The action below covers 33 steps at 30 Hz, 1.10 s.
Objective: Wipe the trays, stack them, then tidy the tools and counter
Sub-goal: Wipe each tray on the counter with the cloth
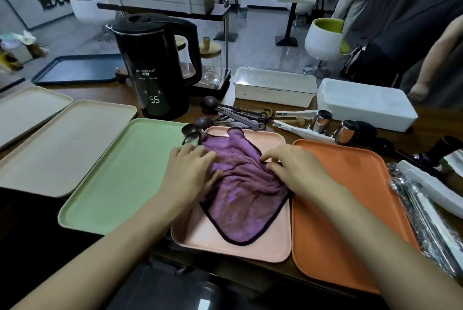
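Observation:
A purple cloth (244,192) with a dark hem lies crumpled on the pink tray (200,237) in front of me. My left hand (190,172) rests on the cloth's left side with its fingers spread. My right hand (293,167) pinches a fold of the cloth near its right edge. A green tray (120,177) lies to the left of the pink one and an orange tray (335,204) to its right. Two beige trays (62,144) (25,109) lie further left.
A black kettle (157,66) showing 55 stands behind the trays. Dark measuring spoons (225,114), steel cups (323,121) and two white boxes (273,86) (363,106) sit at the back right. A dark blue tray (77,69) lies far left. Foil rolls (421,209) lie at right. A person's arm (436,59) is at the far right.

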Motion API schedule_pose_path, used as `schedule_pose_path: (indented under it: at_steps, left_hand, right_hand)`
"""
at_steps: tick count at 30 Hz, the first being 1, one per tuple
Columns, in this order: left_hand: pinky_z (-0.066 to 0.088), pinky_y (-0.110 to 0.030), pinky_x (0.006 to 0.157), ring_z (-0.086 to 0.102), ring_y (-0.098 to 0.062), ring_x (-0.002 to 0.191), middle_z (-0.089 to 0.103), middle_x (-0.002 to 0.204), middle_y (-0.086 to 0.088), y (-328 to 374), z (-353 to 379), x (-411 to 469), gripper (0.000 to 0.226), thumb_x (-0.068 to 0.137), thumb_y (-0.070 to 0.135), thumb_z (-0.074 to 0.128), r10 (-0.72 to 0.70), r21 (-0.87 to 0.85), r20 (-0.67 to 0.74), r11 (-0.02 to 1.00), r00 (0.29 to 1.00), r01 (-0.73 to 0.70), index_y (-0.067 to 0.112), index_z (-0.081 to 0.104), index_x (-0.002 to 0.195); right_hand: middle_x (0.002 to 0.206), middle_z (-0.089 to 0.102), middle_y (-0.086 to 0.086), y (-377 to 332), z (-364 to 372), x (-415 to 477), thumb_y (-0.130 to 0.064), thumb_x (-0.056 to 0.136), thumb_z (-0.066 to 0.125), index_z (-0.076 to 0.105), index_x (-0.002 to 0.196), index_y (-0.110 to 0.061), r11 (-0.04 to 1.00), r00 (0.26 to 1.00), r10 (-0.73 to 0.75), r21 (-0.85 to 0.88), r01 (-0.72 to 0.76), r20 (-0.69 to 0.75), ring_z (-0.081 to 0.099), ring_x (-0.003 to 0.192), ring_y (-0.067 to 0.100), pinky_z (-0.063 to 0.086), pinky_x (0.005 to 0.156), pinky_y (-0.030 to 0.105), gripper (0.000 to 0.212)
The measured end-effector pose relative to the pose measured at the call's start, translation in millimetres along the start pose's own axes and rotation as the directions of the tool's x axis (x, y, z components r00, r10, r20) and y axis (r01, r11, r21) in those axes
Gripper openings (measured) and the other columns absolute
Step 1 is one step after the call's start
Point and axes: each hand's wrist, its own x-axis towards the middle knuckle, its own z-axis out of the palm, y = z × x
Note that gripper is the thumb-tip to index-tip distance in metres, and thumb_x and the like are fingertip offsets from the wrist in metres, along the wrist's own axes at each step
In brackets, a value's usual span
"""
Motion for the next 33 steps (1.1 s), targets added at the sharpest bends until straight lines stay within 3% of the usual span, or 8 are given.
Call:
schedule_pose_path:
  at_steps: [3,8,12,15,18,22,27,33]
  left_hand:
    - [0.036,-0.040,0.081,0.056,-0.026,0.089,0.064,0.088,0.008,3,-2,-8,0.043,0.080,0.071,0.061,0.006,0.013,0.112,1.000,0.994,-0.008,0.029,0.064,0.090]
    - [0.040,-0.038,0.068,0.057,-0.033,0.078,0.067,0.077,0.003,-5,-11,0,0.020,0.076,0.036,0.075,0.026,-0.036,0.021,0.999,0.999,-0.026,0.024,0.061,0.082]
    - [0.040,-0.038,0.052,0.056,-0.037,0.075,0.066,0.080,-0.001,-18,-32,31,0.014,0.087,0.024,0.067,-0.088,-0.154,-0.166,0.986,0.982,0.062,0.024,0.053,0.093]
    - [0.046,-0.044,0.058,0.059,-0.034,0.081,0.062,0.088,0.000,-24,-49,54,0.011,0.094,0.024,0.063,-0.095,-0.214,-0.250,0.976,0.964,0.040,0.025,0.052,0.098]
    - [0.050,-0.046,0.063,0.062,-0.031,0.082,0.061,0.095,0.002,-27,-59,65,0.012,0.095,0.024,0.065,-0.082,-0.260,-0.313,0.966,0.946,-0.003,0.025,0.057,0.104]
    - [0.049,-0.041,0.056,0.060,-0.029,0.078,0.058,0.092,0.003,-27,-47,43,0.018,0.090,0.027,0.074,-0.027,-0.226,-0.270,0.973,0.962,-0.037,0.027,0.058,0.099]
    - [0.042,-0.035,0.057,0.056,-0.028,0.069,0.062,0.076,0.006,-13,0,-7,0.028,0.079,0.051,0.074,0.199,-0.138,-0.048,0.969,0.979,-0.204,0.026,0.060,0.083]
    - [0.042,-0.037,0.059,0.056,-0.027,0.071,0.063,0.079,0.005,2,5,1,0.048,0.076,0.067,0.070,0.157,-0.021,-0.070,0.987,0.985,-0.159,0.023,0.061,0.094]
  right_hand:
    - [0.112,0.058,-0.003,1,6,5,-0.038,0.093,0.059,0.065,0.124,-0.041,0.997,0.995,-0.030,-0.066,0.036,0.092,0.058,0.110,0.027,0.050,0.087,0.040,0.032]
    - [0.103,0.058,-0.003,1,9,11,-0.036,0.092,0.061,0.067,0.098,-0.030,0.999,0.998,-0.027,-0.044,0.024,-0.060,0.058,0.102,0.027,0.050,0.079,0.039,0.011]
    - [0.094,0.065,-0.005,6,-22,18,-0.025,0.093,0.066,0.066,0.093,-0.022,0.969,0.958,0.057,0.246,0.014,-0.282,0.062,0.089,0.018,0.041,0.073,0.032,0.002]
    - [0.082,0.069,-0.006,7,-51,20,-0.016,0.094,0.066,0.067,0.100,-0.026,0.867,0.939,0.174,0.498,-0.004,-0.295,0.067,0.068,0.004,0.045,0.067,0.019,0.012]
    - [0.090,0.070,-0.004,10,-69,15,-0.012,0.096,0.064,0.071,0.114,-0.032,0.728,0.942,0.189,0.684,0.056,-0.278,0.072,0.076,0.005,0.055,0.074,0.015,0.027]
    - [0.088,0.073,-0.016,15,-56,-3,-0.025,0.091,0.071,0.076,0.095,-0.033,0.886,0.930,0.126,0.461,0.051,-0.344,0.067,0.082,0.000,0.051,0.076,0.019,0.010]
    - [0.102,0.055,-0.018,10,12,-32,-0.046,0.084,0.072,0.069,0.085,-0.033,0.996,0.995,-0.017,0.091,0.007,0.100,0.052,0.096,0.011,0.048,0.084,0.035,0.013]
    - [0.107,0.058,-0.010,-7,17,-31,-0.056,0.086,0.065,0.059,0.115,-0.033,0.996,0.995,-0.063,-0.064,0.058,-0.072,0.048,0.102,0.019,0.043,0.085,0.034,0.038]
